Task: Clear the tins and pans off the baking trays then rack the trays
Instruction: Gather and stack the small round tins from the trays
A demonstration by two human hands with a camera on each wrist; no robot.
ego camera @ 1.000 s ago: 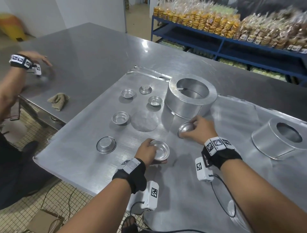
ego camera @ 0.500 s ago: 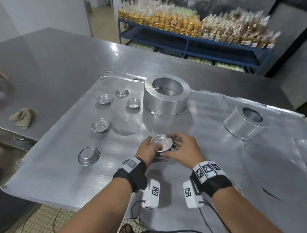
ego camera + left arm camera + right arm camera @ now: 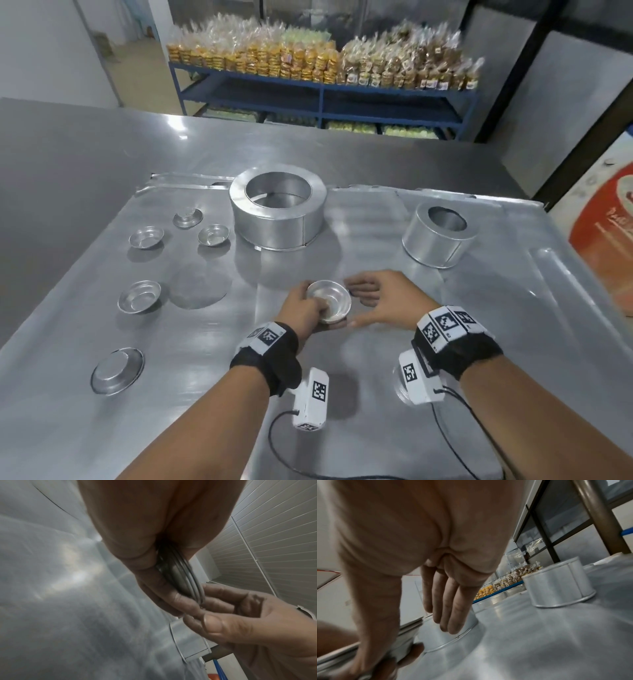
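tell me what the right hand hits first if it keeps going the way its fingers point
Probably the large ring tin: the right hand's straight fingers point toward its wall in the right wrist view, though depth is unclear.

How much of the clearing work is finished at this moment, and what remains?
Done: little. In hand: the left hand grips nested small tins; the right hand is open beside them. Left: five loose tins, such as one, the large ring pan, the smaller pan, then racking the trays.

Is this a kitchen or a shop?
Probably a bakery's work room: metal baking trays carry small tart tins and round cake pans, and a blue shelf holds bagged baked goods.
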